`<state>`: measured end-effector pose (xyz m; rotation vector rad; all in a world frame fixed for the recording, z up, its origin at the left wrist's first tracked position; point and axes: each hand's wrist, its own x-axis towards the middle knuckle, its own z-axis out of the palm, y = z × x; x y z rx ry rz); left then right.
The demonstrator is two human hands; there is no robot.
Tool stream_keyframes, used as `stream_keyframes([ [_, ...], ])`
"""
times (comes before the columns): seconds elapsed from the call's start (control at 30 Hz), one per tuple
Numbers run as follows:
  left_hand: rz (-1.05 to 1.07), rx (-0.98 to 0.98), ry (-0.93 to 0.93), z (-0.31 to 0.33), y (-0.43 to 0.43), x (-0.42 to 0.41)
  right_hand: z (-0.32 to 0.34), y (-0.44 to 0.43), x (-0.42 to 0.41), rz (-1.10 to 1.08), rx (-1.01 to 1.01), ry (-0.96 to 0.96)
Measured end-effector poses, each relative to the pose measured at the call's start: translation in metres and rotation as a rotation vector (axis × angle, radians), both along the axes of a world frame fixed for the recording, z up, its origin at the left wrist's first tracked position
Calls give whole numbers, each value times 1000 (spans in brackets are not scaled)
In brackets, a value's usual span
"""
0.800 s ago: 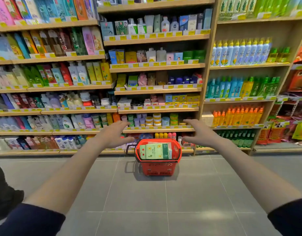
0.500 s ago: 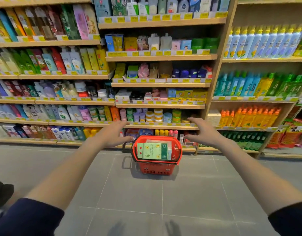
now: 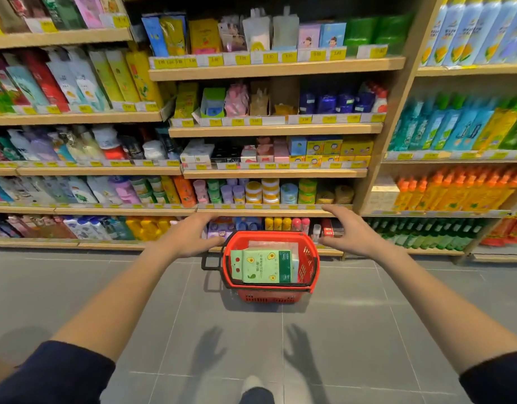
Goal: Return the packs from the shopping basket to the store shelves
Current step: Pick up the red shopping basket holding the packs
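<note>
A red shopping basket (image 3: 312,262) stands on the grey tiled floor in front of the shelves. Inside it lie light green packs (image 3: 261,266) printed with avocados, with a pale pink pack partly hidden behind them. My left hand (image 3: 190,236) hovers just left of the basket's rim, fingers spread, holding nothing. My right hand (image 3: 349,228) hovers to the right of the rim, also spread and empty. Both arms reach forward from dark sleeves.
Wooden store shelves (image 3: 276,173) full of bottles, pouches and small boxes rise straight ahead, with yellow price tags along their edges. A black basket handle (image 3: 206,262) sticks out on the left. My shoe (image 3: 251,384) shows at the bottom on the floor tiles (image 3: 164,316).
The view has moved closer to the shelves and the basket looks larger. Both hands stay open on either side of the basket, a little nearer its rim.
</note>
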<state>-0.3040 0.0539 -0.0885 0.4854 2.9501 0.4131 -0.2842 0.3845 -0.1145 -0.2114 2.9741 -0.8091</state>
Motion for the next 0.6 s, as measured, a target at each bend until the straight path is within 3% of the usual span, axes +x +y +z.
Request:
stream_keyframes([
  [0.33,6,16,-118,-42,-10,-152,-43,2,-116,-99,-91,-77],
  [0.6,36,45,-258,-92,4,-245,-86,26,-195,-109,-50,-168],
])
